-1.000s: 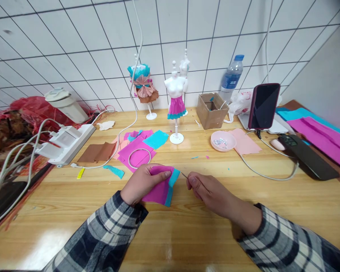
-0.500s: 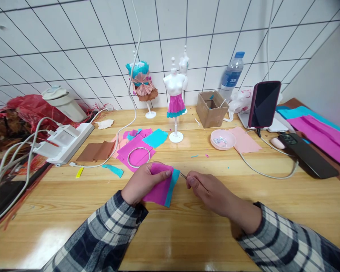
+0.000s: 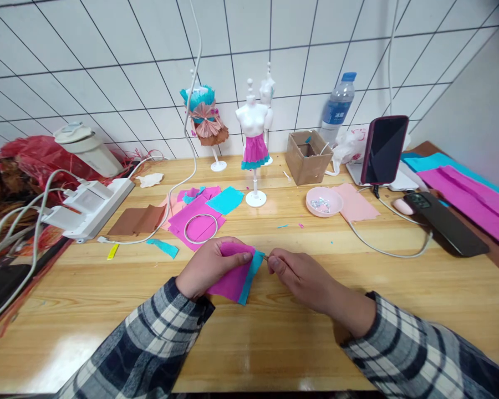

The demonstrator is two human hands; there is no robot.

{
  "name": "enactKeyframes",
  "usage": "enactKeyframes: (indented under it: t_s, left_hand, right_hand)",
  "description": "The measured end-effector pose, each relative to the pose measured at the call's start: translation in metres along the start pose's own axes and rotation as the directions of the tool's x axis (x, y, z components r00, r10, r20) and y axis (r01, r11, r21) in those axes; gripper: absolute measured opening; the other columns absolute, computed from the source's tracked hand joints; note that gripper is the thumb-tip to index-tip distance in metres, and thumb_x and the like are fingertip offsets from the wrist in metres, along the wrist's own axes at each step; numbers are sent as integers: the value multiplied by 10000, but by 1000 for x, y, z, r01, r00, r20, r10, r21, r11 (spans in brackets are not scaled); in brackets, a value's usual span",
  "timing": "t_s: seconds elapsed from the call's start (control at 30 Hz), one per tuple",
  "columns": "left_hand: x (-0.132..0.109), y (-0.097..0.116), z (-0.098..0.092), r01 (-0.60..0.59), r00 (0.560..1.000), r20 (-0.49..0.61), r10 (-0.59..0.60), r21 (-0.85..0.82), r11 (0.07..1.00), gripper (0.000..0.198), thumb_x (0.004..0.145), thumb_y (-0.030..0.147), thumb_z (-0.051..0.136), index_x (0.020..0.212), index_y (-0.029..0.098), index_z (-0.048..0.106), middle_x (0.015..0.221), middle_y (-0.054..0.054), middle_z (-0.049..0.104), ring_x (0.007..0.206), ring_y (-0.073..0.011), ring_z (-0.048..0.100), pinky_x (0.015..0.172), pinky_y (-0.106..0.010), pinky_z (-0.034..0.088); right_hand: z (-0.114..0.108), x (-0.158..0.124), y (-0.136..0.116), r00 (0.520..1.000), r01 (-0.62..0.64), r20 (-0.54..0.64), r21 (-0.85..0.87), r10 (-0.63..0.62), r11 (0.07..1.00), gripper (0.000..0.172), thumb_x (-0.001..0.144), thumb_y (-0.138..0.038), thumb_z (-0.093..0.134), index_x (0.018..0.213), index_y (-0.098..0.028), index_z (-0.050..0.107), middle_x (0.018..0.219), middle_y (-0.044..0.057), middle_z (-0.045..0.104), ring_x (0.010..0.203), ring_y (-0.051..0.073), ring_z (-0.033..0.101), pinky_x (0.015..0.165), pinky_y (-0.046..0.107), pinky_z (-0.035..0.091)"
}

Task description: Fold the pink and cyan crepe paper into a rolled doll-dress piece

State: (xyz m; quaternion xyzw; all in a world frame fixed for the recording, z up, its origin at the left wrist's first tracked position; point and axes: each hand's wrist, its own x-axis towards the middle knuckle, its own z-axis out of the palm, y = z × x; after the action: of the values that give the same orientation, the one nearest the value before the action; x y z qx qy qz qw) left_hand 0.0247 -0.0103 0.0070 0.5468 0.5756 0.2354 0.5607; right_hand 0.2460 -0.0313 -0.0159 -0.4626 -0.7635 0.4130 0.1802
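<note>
My left hand [image 3: 214, 265] is closed on a magenta sheet [image 3: 229, 286], which looks like crepe paper or thin cloth, with the thumb pressed on top. A turquoise strip [image 3: 249, 280] runs along the sheet's right edge. My right hand [image 3: 301, 277] pinches a thin metal tool [image 3: 266, 257], perhaps tweezers, mostly hidden by the fingers. Its tip meets the strip's upper corner. Beyond my hands stands a small white dress form [image 3: 251, 119] in a magenta skirt [image 3: 255, 149] with a turquoise hem.
Behind my left hand lie magenta and turquoise scraps [image 3: 225, 200] and a white ring [image 3: 200, 215]. A power strip [image 3: 102, 208] is at left. On the right are a pink dish [image 3: 324, 202] of beads, a cardboard box [image 3: 307, 158], a bottle [image 3: 339, 108] and phones [image 3: 386, 149].
My right hand has moved slightly left, bringing the metal tool's tip up to the turquoise strip's corner. My left hand keeps its hold on the sheet. The whole view has shifted slightly.
</note>
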Motion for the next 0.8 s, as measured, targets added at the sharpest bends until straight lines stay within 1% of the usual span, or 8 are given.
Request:
enactKeyframes:
  t_s: [0.23, 0.4, 0.67, 0.8]
  left_hand:
    - [0, 1, 2, 20, 1000, 18, -20, -1, 1000, 300, 705, 432, 775, 867, 181, 742, 838, -20, 755, 699, -150, 639, 601, -220, 469]
    - [-1, 1, 3, 54, 998, 14, -54, -11, 998, 272, 708, 421, 767, 848, 189, 752, 818, -16, 760, 663, -147, 632, 575, -219, 459]
    - [0, -2, 3, 37, 999, 7, -37, -2, 999, 294, 701, 444, 770, 863, 199, 757, 828, -17, 764, 682, -155, 644, 590, -223, 469]
    - [0, -2, 3, 30, 1000, 7, -30, 9, 1000, 302, 697, 456, 768, 856, 200, 758, 822, -18, 763, 679, -157, 643, 594, -225, 472]
  right_hand:
    - [0, 1, -2, 1000, -2, -6, 24, 3, 1000, 411, 1010, -502, 270, 831, -220, 510, 688, -19, 521, 672, 150, 495, 644, 274, 338]
    - [0, 2, -2, 1000, -4, -7, 41, 4, 999, 410, 1003, -519, 282, 808, -221, 486, 693, -17, 524, 680, 151, 500, 649, 272, 346]
    - [0, 2, 0, 1000, 7, -15, 42, -6, 999, 411, 1004, -511, 290, 768, -222, 462, 679, -22, 508, 657, 144, 470, 638, 267, 336]
    - [1, 3, 1, 1000, 4, -12, 29, -4, 1000, 418, 1002, -512, 298, 744, -220, 447, 657, -28, 487, 631, 137, 439, 612, 263, 311]
